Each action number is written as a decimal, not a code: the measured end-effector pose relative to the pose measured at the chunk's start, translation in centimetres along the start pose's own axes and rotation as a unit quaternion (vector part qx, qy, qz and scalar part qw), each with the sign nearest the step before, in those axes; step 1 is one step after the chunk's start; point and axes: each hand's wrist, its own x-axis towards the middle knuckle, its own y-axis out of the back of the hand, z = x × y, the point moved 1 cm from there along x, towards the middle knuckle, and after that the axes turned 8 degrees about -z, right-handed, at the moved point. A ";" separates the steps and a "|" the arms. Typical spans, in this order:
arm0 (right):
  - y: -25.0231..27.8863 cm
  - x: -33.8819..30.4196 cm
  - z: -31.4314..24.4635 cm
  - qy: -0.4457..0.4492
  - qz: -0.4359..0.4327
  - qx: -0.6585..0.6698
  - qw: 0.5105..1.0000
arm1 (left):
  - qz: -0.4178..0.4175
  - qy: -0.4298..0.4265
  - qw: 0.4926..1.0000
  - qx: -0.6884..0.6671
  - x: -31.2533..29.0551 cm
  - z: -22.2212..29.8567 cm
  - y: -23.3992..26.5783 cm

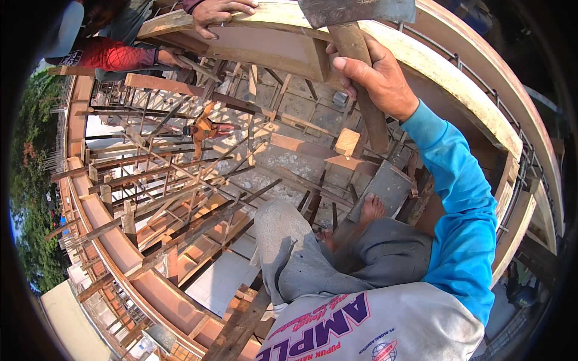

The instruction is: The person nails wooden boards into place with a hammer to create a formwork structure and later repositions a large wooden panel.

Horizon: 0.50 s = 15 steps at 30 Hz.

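At the far left, one mass of green foliage [37, 198] stands beyond a curved wooden form [105, 213] that runs down toward the lower edge. Next come a co-worker's two hands: one, below a red sleeve [111, 53], is at the end of a wooden strip [201, 70], its grip too small to tell; the other rests spread on a curved plank [274, 13]. Farther down, among timber props too many to count, is one person in orange [205, 128]. The wearer's left hand is out of view, so its grip cannot be told. Toward the middle show two grey trouser legs [301, 246] and two bare feet [371, 208], one partly hidden, with one pale wood block [347, 142] above them. Right of centre, the right hand [378, 78] closes around the wooden handle of one hatchet-like tool [349, 42]. Its broad metal head sits just above the fist, cut by the upper edge, and the handle's butt extends below. One blue sleeve [460, 186] covers that arm.
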 end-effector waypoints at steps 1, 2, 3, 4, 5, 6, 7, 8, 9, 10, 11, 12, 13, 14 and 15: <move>-0.6 -1.6 1.0 -0.023 -0.005 -0.010 1.000 | -0.005 -0.018 1.000 -0.007 0.2 0.1 -0.1; -1.1 -3.2 2.5 -0.046 -0.013 -0.018 0.999 | -0.008 -0.034 0.999 -0.014 0.3 0.2 -0.1; -1.3 -4.7 3.9 -0.064 -0.004 -0.065 0.996 | -0.013 -0.050 0.998 -0.021 0.5 0.3 -0.1; -1.6 -5.9 5.9 -0.082 0.000 -0.108 0.991 | -0.015 -0.061 0.998 -0.028 0.4 0.4 0.0; -1.7 -6.6 8.4 -0.122 0.025 -0.152 0.980 | -0.018 -0.075 0.996 -0.035 0.4 0.4 0.0; -1.2 -7.2 11.0 -0.164 0.054 -0.197 0.965 | -0.024 -0.092 0.995 -0.041 0.7 0.6 -0.2; -0.3 -7.8 13.5 -0.218 0.063 -0.231 0.946 | -0.024 -0.100 0.994 -0.042 0.9 0.7 -0.5; 0.6 -8.4 15.6 -0.271 0.070 -0.262 0.924 | -0.026 -0.107 0.993 -0.037 1.2 1.0 -0.7; 1.4 -9.0 17.0 -0.270 0.077 -0.263 0.923 | -0.029 -0.111 0.993 -0.033 1.4 1.2 -1.1; 2.0 -9.8 18.3 -0.323 0.060 -0.312 0.891 | -0.027 -0.113 0.993 -0.026 1.5 1.2 -1.1; 2.7 -10.6 19.5 -0.375 0.044 -0.357 0.854 | -0.029 -0.117 0.993 -0.019 1.4 1.3 -1.5; 3.4 -11.5 20.7 -0.383 0.049 -0.359 0.850 | -0.033 -0.120 0.992 -0.009 1.5 1.5 -1.9; 4.3 -12.1 21.6 -0.395 0.024 -0.425 0.814 | -0.035 -0.123 0.992 -0.001 1.5 1.5 -2.0; 5.2 -13.0 22.5 -0.406 -0.002 -0.487 0.773 | -0.041 -0.127 0.991 0.011 1.5 1.6 -2.4; 5.5 -13.8 22.9 -0.406 -0.005 -0.528 0.746 | -0.043 -0.132 0.990 0.022 1.3 1.7 -2.5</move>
